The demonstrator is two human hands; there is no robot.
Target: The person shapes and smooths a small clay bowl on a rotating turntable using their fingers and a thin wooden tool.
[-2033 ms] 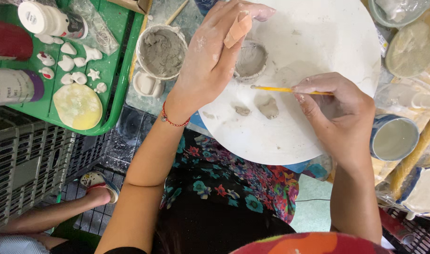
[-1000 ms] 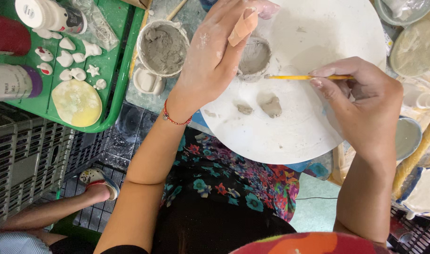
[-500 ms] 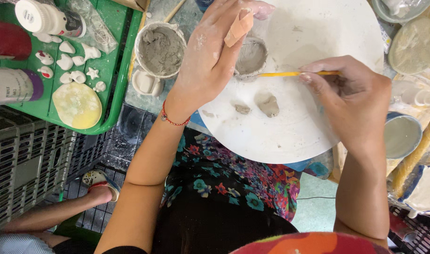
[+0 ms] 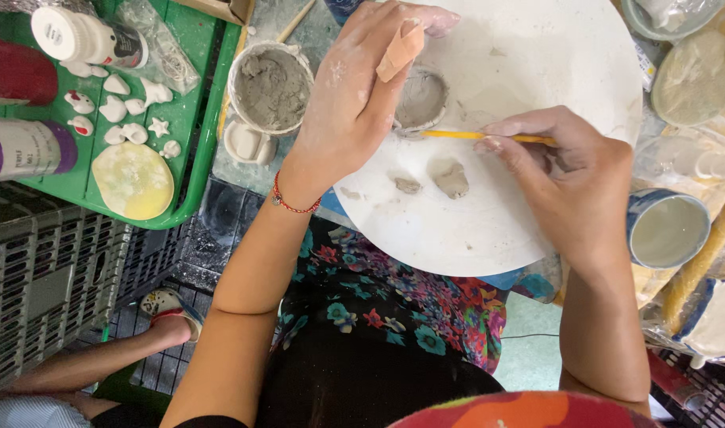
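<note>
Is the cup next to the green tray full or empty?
Nearly full. The cup stands upright beside the green tray, and lumpy grey clay fills it almost to its rim.

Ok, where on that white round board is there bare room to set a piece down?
The white round board is bare along its far right, beyond the yellow stick, and near its front edge below the two clay lumps. The clay ring area is crowded by both hands.

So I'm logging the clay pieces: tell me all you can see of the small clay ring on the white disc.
The clay ring is a small, low, round piece of wet-looking grey clay with a hollow centre. It lies flat on the white disc, near its left edge. The left hand steadies its left side; the yellow stick in the right hand meets its lower rim.
</note>
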